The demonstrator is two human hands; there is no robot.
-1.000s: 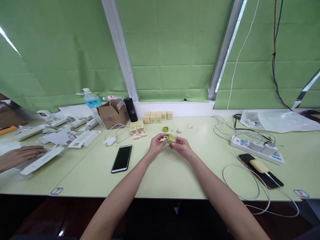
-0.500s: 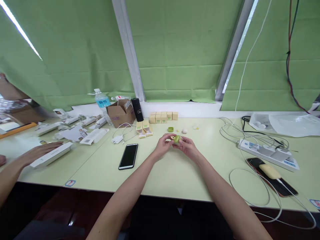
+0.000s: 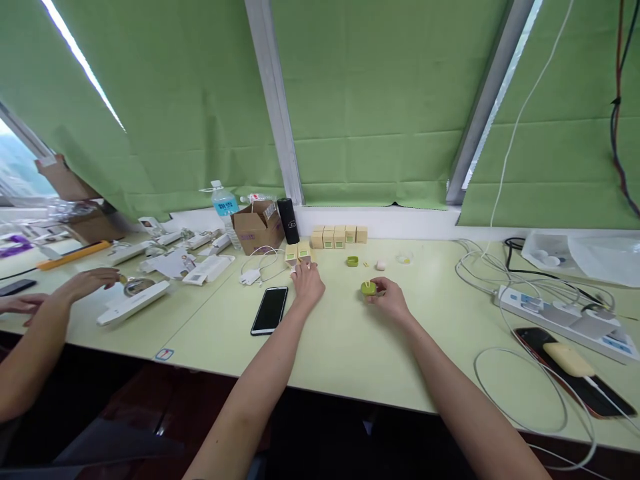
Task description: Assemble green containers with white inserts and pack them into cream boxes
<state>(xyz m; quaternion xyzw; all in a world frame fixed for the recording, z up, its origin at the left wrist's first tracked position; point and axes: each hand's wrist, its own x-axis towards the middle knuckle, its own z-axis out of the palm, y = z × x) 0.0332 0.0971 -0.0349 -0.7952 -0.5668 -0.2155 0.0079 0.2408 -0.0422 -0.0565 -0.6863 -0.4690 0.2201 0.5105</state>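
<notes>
My right hand (image 3: 391,301) is closed on a small green earbud case (image 3: 369,289) with a pale loop at its top, held just above the table. My left hand (image 3: 309,285) reaches forward to two small open cream boxes (image 3: 298,253), its fingers outstretched at their front flaps; whether it touches them is hard to tell. Beyond the right hand lie a green case-like piece (image 3: 353,261), a tiny yellow piece (image 3: 366,264), a pale pink rounded piece (image 3: 381,265) and a clear piece (image 3: 405,259) with a yellow spot.
Several closed cream boxes (image 3: 339,237) line the wall. A phone (image 3: 269,311) and white charger (image 3: 250,277) lie left of my left arm. At right are a power strip (image 3: 565,320) and looping cables. A co-worker's hand (image 3: 93,283) is beside a white box (image 3: 134,303).
My left hand has let go of the green case and moved left and forward to the open boxes. The right hand keeps the case. The co-worker's hand has come off the white box.
</notes>
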